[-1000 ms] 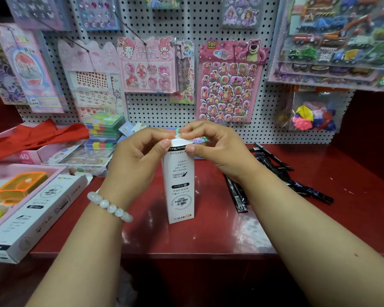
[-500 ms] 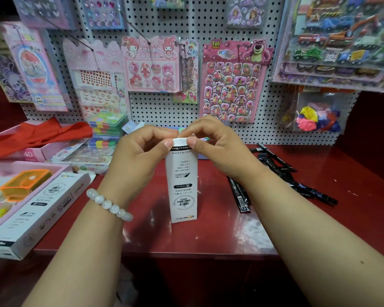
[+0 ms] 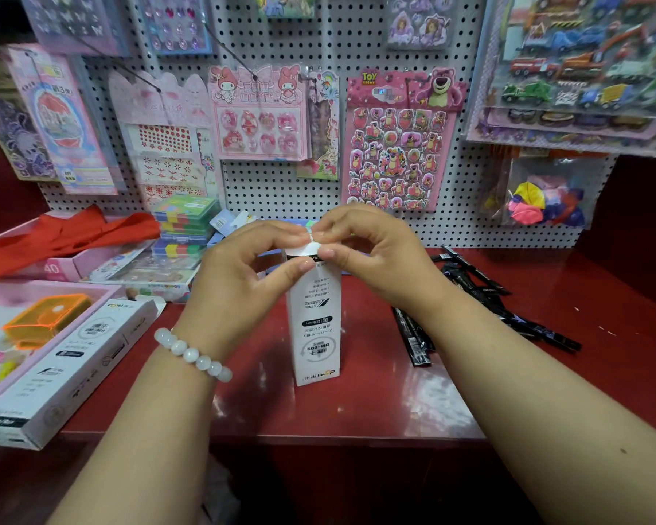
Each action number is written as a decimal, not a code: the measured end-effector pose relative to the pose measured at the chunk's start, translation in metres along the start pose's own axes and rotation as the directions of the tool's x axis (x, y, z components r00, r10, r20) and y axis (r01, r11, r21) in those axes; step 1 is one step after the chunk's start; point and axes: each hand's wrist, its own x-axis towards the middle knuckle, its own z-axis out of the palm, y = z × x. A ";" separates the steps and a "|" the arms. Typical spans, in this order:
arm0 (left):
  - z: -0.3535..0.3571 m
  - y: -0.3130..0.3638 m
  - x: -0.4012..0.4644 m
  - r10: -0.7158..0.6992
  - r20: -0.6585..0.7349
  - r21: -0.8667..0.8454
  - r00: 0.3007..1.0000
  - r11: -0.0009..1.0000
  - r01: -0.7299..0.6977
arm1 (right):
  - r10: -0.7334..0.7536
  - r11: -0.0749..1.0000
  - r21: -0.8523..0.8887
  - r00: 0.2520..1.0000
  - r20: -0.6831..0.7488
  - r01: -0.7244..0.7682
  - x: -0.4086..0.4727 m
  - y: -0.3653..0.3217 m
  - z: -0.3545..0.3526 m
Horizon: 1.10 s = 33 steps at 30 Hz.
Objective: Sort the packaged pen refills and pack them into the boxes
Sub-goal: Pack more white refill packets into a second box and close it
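A tall white refill box [image 3: 316, 327] stands upright on the red counter [image 3: 356, 407], its print upside down. My left hand [image 3: 239, 274] and my right hand [image 3: 372, 252] both pinch the flap at its top, fingertips meeting there. What is inside the box is hidden. Several black packaged pen refills [image 3: 508, 308] lie loose on the counter to the right of the box, with a small bundle [image 3: 413, 335] nearest my right forearm. A second white refill box [image 3: 69, 369] lies flat at the left, hanging over the counter's front edge.
A pink tray [image 3: 1, 297] with an orange case [image 3: 46, 320] sits at the far left. Red cloth [image 3: 65, 233] and stacked colourful boxes [image 3: 184, 225] lie behind it. A pegboard [image 3: 281, 191] hung with sticker sheets and toy packs backs the counter.
Both hands stay on the top of the upright box. The fingers have shifted slightly, lifting and working the top flap. The box has not moved.
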 end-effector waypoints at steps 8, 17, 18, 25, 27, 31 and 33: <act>0.008 0.008 -0.004 -0.142 -0.035 -0.177 0.989 0.975 0.133 | 0.115 0.981 0.151 0.992 0.058 -0.123 0.002 -0.003 -0.003; 0.007 0.006 -0.001 -0.103 -0.040 -0.063 0.994 0.993 0.101 | 0.109 0.992 0.050 0.991 0.080 -0.113 0.008 -0.005 -0.006; 0.004 0.002 -0.002 -0.066 -0.008 -0.048 0.998 0.997 0.066 | 0.079 0.997 0.019 0.994 0.072 -0.080 0.006 -0.003 -0.006; 0.009 -0.005 -0.002 0.080 -0.004 0.075 0.997 0.994 -0.080 | 0.000 0.997 -0.075 0.998 0.071 0.005 -0.001 0.001 -0.006; 0.009 -0.009 -0.007 0.016 0.003 -0.044 1.000 0.999 -0.015 | 0.002 0.995 -0.100 0.997 0.071 0.005 0.000 0.000 -0.006; 0.011 -0.008 -0.011 -0.058 0.010 -0.161 0.998 0.985 0.059 | 0.087 0.996 0.029 0.995 0.041 -0.088 -0.007 0.000 -0.003; 0.012 -0.007 -0.009 -0.062 -0.029 -0.150 0.998 0.987 0.057 | 0.127 0.990 0.058 0.991 0.038 -0.129 -0.007 -0.002 -0.001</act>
